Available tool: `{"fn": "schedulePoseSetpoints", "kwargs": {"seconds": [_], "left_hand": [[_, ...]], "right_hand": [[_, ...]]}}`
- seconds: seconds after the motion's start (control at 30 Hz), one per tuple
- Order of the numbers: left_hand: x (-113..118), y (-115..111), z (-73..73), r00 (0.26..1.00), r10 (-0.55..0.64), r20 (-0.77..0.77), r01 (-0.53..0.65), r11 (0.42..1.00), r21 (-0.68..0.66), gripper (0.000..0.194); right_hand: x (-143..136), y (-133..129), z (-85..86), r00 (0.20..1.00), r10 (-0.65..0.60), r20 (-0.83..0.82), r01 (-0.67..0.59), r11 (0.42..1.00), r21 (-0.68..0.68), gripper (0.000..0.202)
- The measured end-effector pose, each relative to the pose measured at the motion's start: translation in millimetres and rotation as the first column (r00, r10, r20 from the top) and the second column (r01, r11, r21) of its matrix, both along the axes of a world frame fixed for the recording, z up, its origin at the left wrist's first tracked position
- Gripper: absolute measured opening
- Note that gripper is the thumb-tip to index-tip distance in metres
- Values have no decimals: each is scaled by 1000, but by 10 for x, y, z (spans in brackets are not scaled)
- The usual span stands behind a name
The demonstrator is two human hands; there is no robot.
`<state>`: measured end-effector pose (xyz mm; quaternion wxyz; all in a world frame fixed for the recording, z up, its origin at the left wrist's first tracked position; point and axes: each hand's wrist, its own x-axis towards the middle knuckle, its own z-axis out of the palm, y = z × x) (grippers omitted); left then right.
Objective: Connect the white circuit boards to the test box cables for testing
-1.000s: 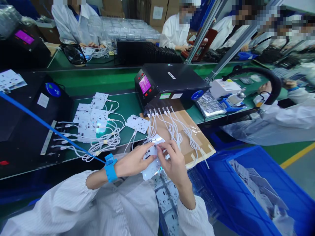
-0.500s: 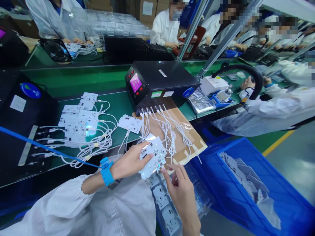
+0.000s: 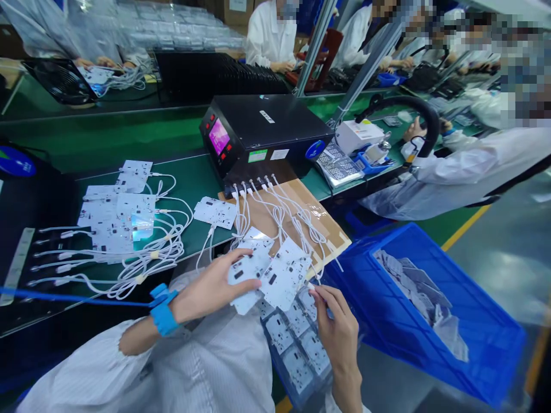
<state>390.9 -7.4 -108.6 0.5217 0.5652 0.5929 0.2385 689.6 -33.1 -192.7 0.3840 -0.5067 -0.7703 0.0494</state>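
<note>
White printed circuit boards [image 3: 287, 272], at least two and overlapping like a loose fan, lie at the lower centre of the frame, above a plastic tray [image 3: 310, 394] of similar boards.

Handling, as judged from appearance: each board is thin, light and stiff, with a smooth, glossy face that could slide against its neighbour. Small dark components dot the upper face and look vulnerable to rubbing or knocks; bending is also judged a risk. Best hold is by the edges or a bare corner, clear of the components, with light pressure.

Position relative to the hands: the boards extend rightward from the left hand [image 3: 219, 284], which grips their left side narrowly, thumb across the upper face and fingers at the upper-left edge; how far the fingers reach underneath is hidden. The right hand [image 3: 336, 318], lower right of centre, pinches a white cable plug [image 3: 310, 286] between thumb and fingertips. The plug sits just beside the lower-right edge of the rightmost board; whether it touches cannot be told. Its cable leads up towards the white cables over a cardboard sheet [image 3: 301, 192], in front of a black box unit [image 3: 275, 126] at upper centre.
</note>
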Motion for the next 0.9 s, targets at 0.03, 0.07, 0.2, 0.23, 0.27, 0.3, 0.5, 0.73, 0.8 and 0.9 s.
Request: {"fn": "schedulePoseSetpoints", "kwargs": {"seconds": [0.03,0.07,0.2,0.23,0.27,0.3,0.5,0.73,0.8,0.9], "left_hand": [[-84,-24,27,999,39,-22,-39,999,0,67],[-172,-47,59,995,86,-57,-86,996,9,65],[-431,-85,195,945,286,-162,-270,956,111,65],[-446,-77,217,936,318,-150,-300,945,128,65],[-436,-63,229,932,341,-121,-325,936,137,64],[-402,-44,230,932,355,-80,-343,930,132,64],[90,111,89,935,310,171,-313,950,-6,71],[534,332,-73,937,206,283,-213,977,-6,71],[569,386,-99,935,204,291,-216,976,9,70],[582,435,-113,922,225,314,-235,972,-4,70]], "right_hand": [[22,7,-36,1000,16,19,-16,1000,-2,10],[31,9,-77,999,32,39,-31,999,-7,11],[-8,-14,-258,992,73,101,-74,997,8,18],[-24,-21,-296,991,70,114,-73,997,19,21],[-40,-28,-330,990,63,123,-66,998,24,23],[-54,-34,-358,991,51,125,-54,998,21,24],[-34,-5,-457,982,-39,-187,23,996,-87,24],[94,303,-385,948,-130,-291,60,970,-237,19],[41,373,-303,879,-222,-423,108,955,-277,20],[-130,418,-161,653,-375,-658,111,907,-407,29]]}}
